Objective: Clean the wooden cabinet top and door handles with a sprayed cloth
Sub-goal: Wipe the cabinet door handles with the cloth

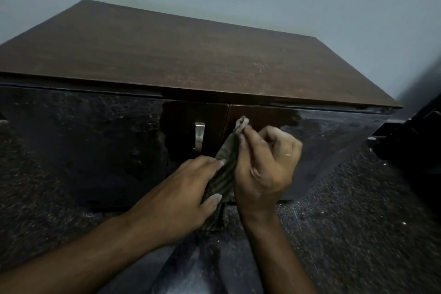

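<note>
Both bare forearms reach in from below, meeting at a grey-brown ribbed cloth (225,169) stretched between the hands. Left hand (181,188) pinches its lower part with thumb and fingers; right hand (267,165) pinches the upper end, fingers (248,136) curled tight. Its long axis runs steeply upward, tilted slightly right, top tip just above the right fingers. Left of that tip hangs an upright silver metal door handle (199,135). Above spreads the brown wooden cabinet top (181,55), its front edge overhanging the doors, speckled dark floor (358,210) on both sides.
</note>
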Action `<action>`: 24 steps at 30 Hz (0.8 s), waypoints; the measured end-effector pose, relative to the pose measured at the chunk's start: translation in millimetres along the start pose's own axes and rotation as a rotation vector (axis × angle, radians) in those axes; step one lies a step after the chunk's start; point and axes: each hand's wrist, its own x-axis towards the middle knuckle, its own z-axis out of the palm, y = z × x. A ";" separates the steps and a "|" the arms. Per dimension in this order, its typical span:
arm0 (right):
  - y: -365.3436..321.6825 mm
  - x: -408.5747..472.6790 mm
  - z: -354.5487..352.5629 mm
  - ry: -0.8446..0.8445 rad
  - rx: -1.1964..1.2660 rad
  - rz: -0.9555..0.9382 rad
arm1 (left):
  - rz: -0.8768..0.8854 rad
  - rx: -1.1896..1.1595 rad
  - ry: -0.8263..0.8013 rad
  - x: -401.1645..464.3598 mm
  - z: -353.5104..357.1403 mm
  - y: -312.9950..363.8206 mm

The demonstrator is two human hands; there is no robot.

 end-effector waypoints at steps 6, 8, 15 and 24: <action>0.5 -12.2 -3.3 -0.014 0.117 0.192 | 0.016 -0.025 0.012 0.2 3.6 -6.0; -3.0 -23.9 -8.4 -0.043 0.153 0.245 | 0.015 -0.041 0.012 0.3 3.7 -6.2; -8.7 5.4 -0.2 -0.041 0.237 0.332 | 0.019 -0.058 -0.021 4.0 7.2 -0.2; -8.2 -31.5 -8.2 -0.108 0.228 0.454 | -0.012 -0.050 -0.050 -2.4 1.2 2.2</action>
